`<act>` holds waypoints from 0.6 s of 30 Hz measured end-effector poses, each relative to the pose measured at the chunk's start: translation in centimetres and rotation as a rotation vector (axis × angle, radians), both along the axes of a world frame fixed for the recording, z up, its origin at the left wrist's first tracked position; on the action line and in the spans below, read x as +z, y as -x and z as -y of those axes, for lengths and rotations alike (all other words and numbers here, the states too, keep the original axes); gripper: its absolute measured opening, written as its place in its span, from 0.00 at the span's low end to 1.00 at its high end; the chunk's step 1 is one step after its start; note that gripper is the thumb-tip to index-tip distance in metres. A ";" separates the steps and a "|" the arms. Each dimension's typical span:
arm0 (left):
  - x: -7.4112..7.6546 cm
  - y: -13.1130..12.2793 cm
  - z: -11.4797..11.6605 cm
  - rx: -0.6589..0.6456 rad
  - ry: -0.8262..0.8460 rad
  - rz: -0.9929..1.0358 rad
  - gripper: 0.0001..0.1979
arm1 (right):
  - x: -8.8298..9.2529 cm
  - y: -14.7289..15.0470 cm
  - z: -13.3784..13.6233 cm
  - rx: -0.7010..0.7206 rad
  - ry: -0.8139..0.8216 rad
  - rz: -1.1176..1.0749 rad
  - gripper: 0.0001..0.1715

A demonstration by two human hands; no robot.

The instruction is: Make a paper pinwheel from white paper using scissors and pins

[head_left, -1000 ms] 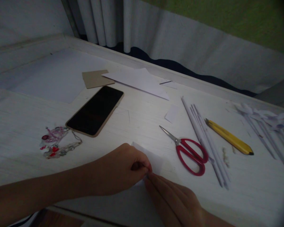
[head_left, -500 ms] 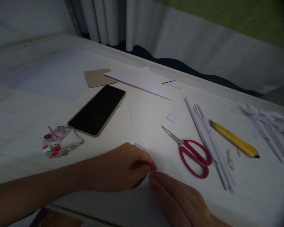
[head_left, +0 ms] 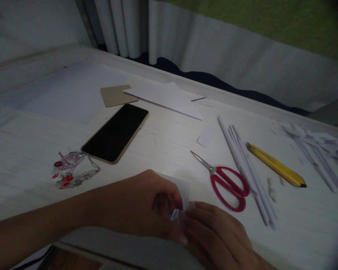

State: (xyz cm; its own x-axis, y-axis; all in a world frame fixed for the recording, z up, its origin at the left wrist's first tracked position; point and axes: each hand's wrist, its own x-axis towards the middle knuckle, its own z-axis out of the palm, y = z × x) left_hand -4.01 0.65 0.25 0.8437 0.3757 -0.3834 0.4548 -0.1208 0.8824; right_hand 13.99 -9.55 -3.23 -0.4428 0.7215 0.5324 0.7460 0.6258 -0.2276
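Near the table's front edge, both hands meet on a piece of white paper whose edge curls up between the fingers. My left hand has its thumb and fingers bent round the paper. From the right, my right hand presses its fingers together on the same paper, and its fingertips are partly hidden. A flat part of the paper shows behind the fingers. Just right of the hands lie scissors with red handles, blades pointing away to the left.
Rolled white paper sticks and a yellow utility knife lie right of the scissors. Folded paper pieces on sticks are at far right. A phone with a beaded charm lies left. Behind are paper sheets and a beige card.
My left thumb and fingers have spread apart, and the curled paper edge now shows between them. My right hand has shifted slightly to the right and down.
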 end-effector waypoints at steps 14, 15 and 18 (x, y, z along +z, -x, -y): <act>0.2 -0.2 0.4 -0.037 -0.130 -0.043 0.18 | 0.6 -0.4 -2.0 0.023 0.425 0.075 0.29; 0.2 -0.2 0.4 -0.039 -0.144 -0.052 0.19 | 0.7 -0.3 -2.0 0.012 0.422 0.096 0.26; 0.3 0.0 0.6 -0.042 -0.217 -0.078 0.19 | 0.5 0.0 -1.7 -0.016 0.354 0.124 0.23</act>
State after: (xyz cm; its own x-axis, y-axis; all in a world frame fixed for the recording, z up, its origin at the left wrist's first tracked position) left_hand -3.99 0.07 0.57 0.8317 0.4213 -0.3617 0.5107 -0.3247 0.7961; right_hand 14.02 -7.81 -2.71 -0.4751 0.8588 0.1918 0.7908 0.5123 -0.3350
